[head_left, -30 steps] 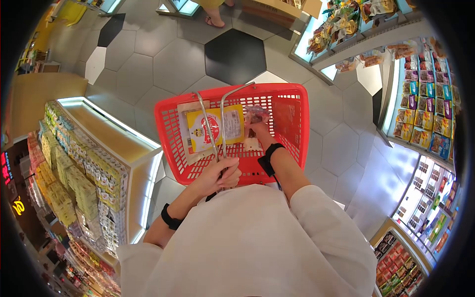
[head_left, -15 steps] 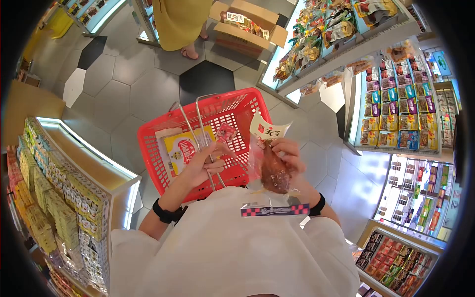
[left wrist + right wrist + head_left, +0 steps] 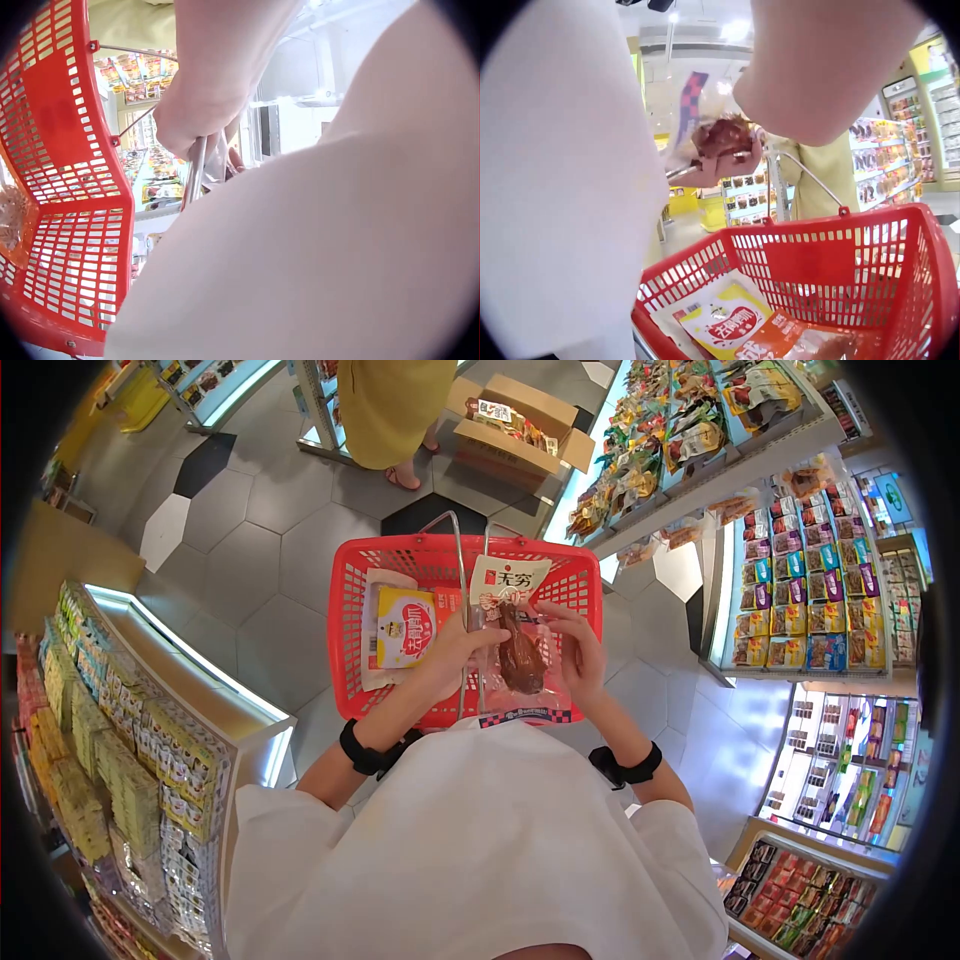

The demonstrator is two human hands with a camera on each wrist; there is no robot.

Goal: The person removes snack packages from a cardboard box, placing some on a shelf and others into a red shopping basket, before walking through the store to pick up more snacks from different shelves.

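A clear bag with a brown poultry drumstick point(image 3: 522, 655) and a cream header card hangs over the red shopping basket point(image 3: 345, 630). My left hand point(image 3: 455, 650) grips the basket's metal handles point(image 3: 462, 570), its thumb over the bag's left edge. In the right wrist view, its fingers point(image 3: 724, 169) lie under the drumstick. My right hand point(image 3: 578, 650) holds the bag's right side, fingertips near the header card; its thumb is hidden. Inside the basket lie a yellow-and-white snack packet point(image 3: 403, 628) and an orange packet point(image 3: 784, 334).
A person in a yellow skirt point(image 3: 395, 410) stands ahead beside an open cardboard box point(image 3: 510, 455) of packets. Stacked snack packs point(image 3: 140, 740) fill a display on the left. Shelves of packaged snacks point(image 3: 800, 580) line the right, over a tiled floor point(image 3: 290, 565).
My right hand has lifted the bagged drumstick out of the basket and brought it left to my left hand. Both hands now hold the bag over the basket.
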